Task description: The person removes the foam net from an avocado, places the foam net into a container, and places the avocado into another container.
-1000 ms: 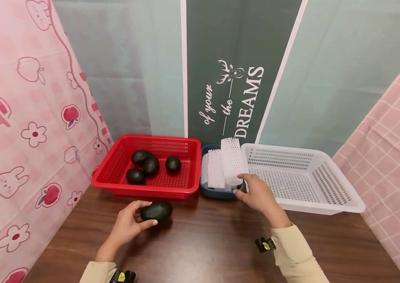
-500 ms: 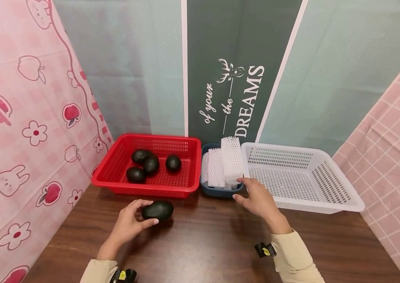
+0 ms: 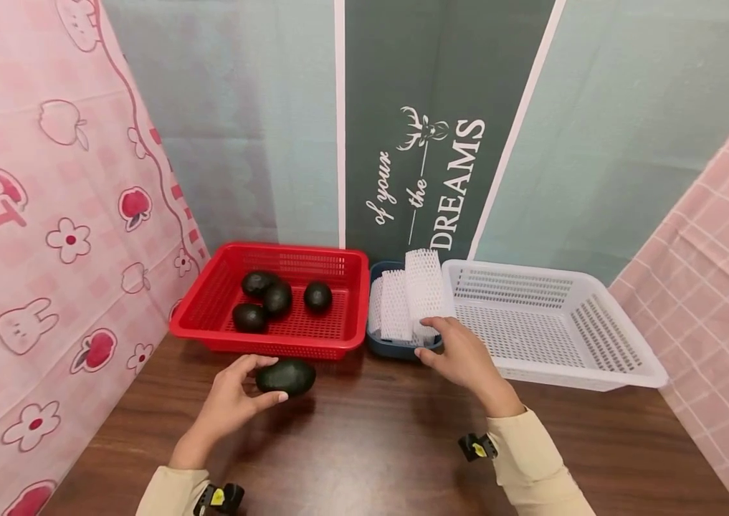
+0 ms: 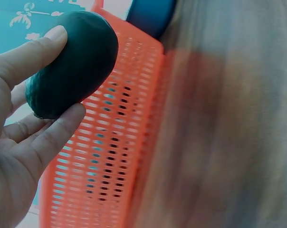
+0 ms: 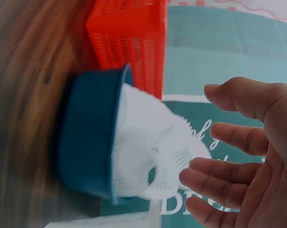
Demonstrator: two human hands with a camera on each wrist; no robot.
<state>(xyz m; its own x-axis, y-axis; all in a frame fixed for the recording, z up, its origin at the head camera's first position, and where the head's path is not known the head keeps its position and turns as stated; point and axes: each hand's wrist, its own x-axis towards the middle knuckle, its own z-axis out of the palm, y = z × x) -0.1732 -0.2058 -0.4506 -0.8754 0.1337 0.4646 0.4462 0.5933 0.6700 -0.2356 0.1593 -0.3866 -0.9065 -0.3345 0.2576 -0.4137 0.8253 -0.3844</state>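
In the head view, my left hand [image 3: 230,396] holds a dark green avocado [image 3: 286,377] between thumb and fingers, over the table in front of the red basket [image 3: 274,346]. The left wrist view shows the thumb on one side of the avocado [image 4: 77,61] and fingers on the other. White foam net sleeves [image 3: 396,304] stand in a small blue bin [image 3: 396,350]. My right hand [image 3: 464,357] hovers at the bin's near right side, fingertips by the tallest sleeve. From the right wrist view, its fingers are spread and hold nothing, apart from the sleeves [image 5: 148,142].
Several avocados [image 3: 277,298] lie in the red basket. A white perforated basket [image 3: 525,337] stands right of the bin. Behind them hangs a green cloth [image 3: 241,129], with pink cloths at both sides. The brown wooden table [image 3: 364,444] extends in front.
My right hand has shifted a little left, closer over the bin. The left hand keeps hold of the avocado, which sits slightly higher in view.
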